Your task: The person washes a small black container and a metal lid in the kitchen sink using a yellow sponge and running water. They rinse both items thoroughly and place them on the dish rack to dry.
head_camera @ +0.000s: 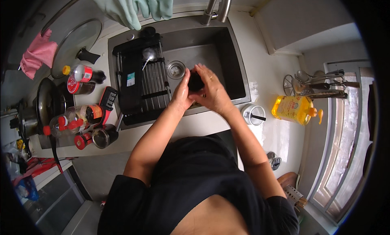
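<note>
Over the front part of a dark sink (201, 52), my left hand (182, 93) and my right hand (211, 90) hold a small dark round object (195, 81) between them, one palm on each side. What the object is cannot be made out. The sink drain strainer (175, 70) lies just left of my hands. A black drying rack (152, 82) spans the left of the sink, with a metal ladle (149, 54) and a black board-like item with a label (131, 79) on it.
A steel faucet (210, 14) rises behind the sink, beside hanging pale green rubber gloves (152, 4). To the right stand a glass jar (253, 114), a yellow pump bottle (291, 110) and a rack of utensils (320, 82). Several bottles (83, 73) and a knife sharpener (108, 99) crowd the left counter.
</note>
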`<state>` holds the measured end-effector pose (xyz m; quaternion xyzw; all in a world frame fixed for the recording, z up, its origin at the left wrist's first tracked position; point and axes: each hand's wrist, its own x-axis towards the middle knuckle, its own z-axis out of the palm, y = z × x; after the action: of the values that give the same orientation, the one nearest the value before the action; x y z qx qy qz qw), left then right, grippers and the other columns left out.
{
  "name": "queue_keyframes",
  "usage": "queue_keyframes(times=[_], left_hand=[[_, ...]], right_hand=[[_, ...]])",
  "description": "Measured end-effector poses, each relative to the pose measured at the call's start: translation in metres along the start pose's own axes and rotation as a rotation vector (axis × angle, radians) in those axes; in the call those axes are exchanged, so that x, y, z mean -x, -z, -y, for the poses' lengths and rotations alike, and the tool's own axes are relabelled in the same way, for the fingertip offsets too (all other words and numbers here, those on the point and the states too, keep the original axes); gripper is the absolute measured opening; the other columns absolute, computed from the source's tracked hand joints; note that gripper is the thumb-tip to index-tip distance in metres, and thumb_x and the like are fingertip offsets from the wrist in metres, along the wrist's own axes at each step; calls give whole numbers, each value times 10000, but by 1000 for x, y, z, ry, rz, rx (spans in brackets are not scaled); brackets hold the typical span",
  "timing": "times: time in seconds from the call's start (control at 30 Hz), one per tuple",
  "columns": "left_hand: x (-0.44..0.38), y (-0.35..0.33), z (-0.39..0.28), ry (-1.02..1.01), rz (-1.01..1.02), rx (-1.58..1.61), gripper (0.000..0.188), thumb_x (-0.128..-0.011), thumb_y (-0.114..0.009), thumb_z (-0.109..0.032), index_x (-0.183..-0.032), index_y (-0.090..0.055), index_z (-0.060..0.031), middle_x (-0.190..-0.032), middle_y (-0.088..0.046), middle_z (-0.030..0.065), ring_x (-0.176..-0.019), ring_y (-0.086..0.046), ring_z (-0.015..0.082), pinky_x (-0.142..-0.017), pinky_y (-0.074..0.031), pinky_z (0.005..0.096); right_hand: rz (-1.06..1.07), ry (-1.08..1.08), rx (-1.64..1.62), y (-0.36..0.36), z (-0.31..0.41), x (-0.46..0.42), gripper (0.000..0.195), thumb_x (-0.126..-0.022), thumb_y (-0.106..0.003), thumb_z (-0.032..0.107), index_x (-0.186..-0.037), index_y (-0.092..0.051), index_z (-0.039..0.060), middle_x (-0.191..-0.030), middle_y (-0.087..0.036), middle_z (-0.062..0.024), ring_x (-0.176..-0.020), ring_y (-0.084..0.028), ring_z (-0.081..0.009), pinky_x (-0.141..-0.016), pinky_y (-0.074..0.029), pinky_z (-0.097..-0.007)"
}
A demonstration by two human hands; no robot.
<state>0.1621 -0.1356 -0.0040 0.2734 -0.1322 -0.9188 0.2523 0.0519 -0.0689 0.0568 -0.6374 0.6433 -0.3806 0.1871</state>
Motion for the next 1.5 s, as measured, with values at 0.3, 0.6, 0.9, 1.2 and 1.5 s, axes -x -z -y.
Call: queue_keyframes(times=[0.3,0.6,0.9,1.2,1.5], left_hand=[[-36,2,-44,-107,103,260,515,-916,-463,-483,-1199,-475,-52,-1172,-526,219,-1019,-538,426,-935,-437,549],[-49,10,-40,-165,-271,-128,389,-865,-570,-464,-1002,-555,-100,-1006,-619,92,-950,-615,232,-828,-522,508],[-40,0,-48,-167,-325,-229,328,-918,-548,-360,-1062,-546,-66,-1056,-620,137,-974,-624,279,-827,-523,500],[-54,32,-40,-195,-452,-526,308,-946,-507,-333,-1100,-547,-70,-1028,-621,82,-893,-638,209,-771,-539,426],[-62,29,-8,-60,-470,-632,349,-965,-427,-342,-1138,-560,-70,-1019,-593,74,-861,-594,163,-654,-527,296]], right_hand=[[-184,-461,-561,3,-110,-39,333,-819,-666,173,-1112,-606,25,-1073,-638,-93,-948,-594,-147,-839,-466,-288],[841,-430,485,-176,-177,39,480,-811,-589,302,-1257,-522,137,-1279,-515,-173,-1168,-519,-315,-981,-411,-414],[1140,-466,500,-170,-181,32,355,-865,-515,333,-1091,-645,93,-1167,-616,-133,-1091,-591,-285,-872,-482,-390],[-298,-835,-1057,-80,-132,3,364,-903,-546,270,-1140,-591,-4,-914,-617,-87,-815,-579,-126,-750,-473,-253],[-215,-319,-338,-68,-76,-11,303,-893,-530,129,-1187,-583,81,-1149,-588,-184,-1136,-508,-335,-983,-392,-401]])
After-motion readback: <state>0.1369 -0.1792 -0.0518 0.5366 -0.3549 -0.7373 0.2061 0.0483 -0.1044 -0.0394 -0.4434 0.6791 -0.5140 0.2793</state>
